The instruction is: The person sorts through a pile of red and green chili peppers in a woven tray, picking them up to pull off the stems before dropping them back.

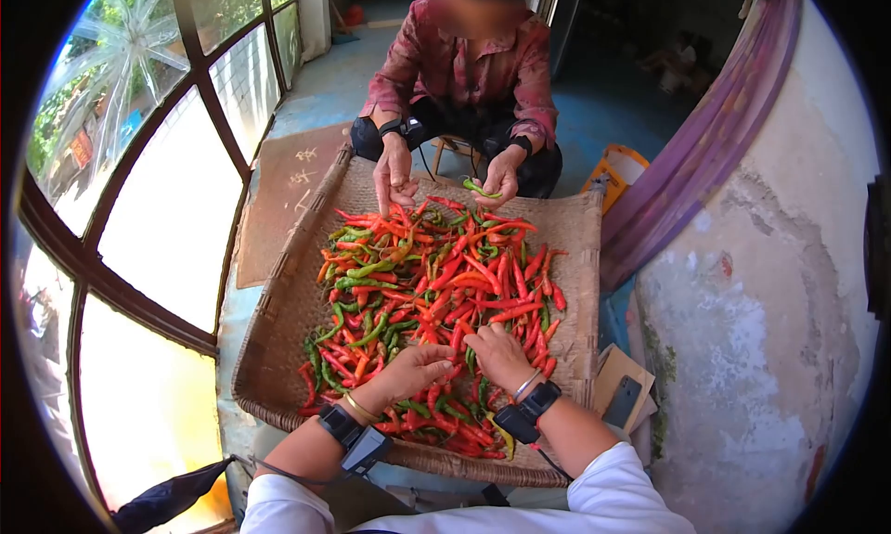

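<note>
A large woven tray (278, 330) holds a heap of red, orange and green chili peppers (436, 283). My left hand (413, 369) rests on the near part of the heap, fingers curled down among the peppers. My right hand (499, 353) lies beside it, fingers pressed into red peppers; whether either hand grips a pepper is hidden. Both wrists carry black bands. Across the tray sits another person in a red shirt (464, 70); one of their hands (394, 177) touches the far peppers, the other (499, 180) holds a green pepper (478, 191).
A big arched window (158, 191) fills the left side. A rough plaster wall (770, 283) with purple cloth (705, 144) stands at the right. A phone on cardboard (624, 399) lies beside the tray. A brown mat (288, 191) and a yellow object (617, 167) rest on the blue floor.
</note>
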The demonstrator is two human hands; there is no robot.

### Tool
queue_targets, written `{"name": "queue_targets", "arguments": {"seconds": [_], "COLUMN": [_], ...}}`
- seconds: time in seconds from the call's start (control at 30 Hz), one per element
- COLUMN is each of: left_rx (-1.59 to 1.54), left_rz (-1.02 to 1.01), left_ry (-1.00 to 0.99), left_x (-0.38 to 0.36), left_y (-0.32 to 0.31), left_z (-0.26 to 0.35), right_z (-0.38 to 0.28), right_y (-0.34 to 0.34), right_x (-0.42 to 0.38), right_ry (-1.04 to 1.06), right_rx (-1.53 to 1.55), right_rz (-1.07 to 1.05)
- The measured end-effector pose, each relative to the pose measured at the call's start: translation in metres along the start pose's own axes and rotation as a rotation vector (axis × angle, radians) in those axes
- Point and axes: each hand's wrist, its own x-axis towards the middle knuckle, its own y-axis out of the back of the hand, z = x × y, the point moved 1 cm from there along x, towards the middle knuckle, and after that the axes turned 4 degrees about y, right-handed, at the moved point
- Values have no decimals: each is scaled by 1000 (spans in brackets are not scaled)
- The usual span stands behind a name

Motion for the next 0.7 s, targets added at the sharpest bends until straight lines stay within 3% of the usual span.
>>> {"name": "queue_targets", "arguments": {"seconds": [0.4,0.5,0.57,0.7], "left_rx": [63,118,143,209], "left_rz": [-74,-73,-66,92], "left_ry": [58,71,33,56], "left_x": [7,8,8,-1], "left_y": [-1,1,0,-5], "left_z": [-21,-21,-19,0], "right_z": [-13,-10,-14,-17], "right_y": [-9,-8,5,9], "right_x": [-1,6,9,8], "right_ry": [-195,-326,-531,-477], "right_rx": [161,290,552,671], "right_rz": [91,124,55,90]}}
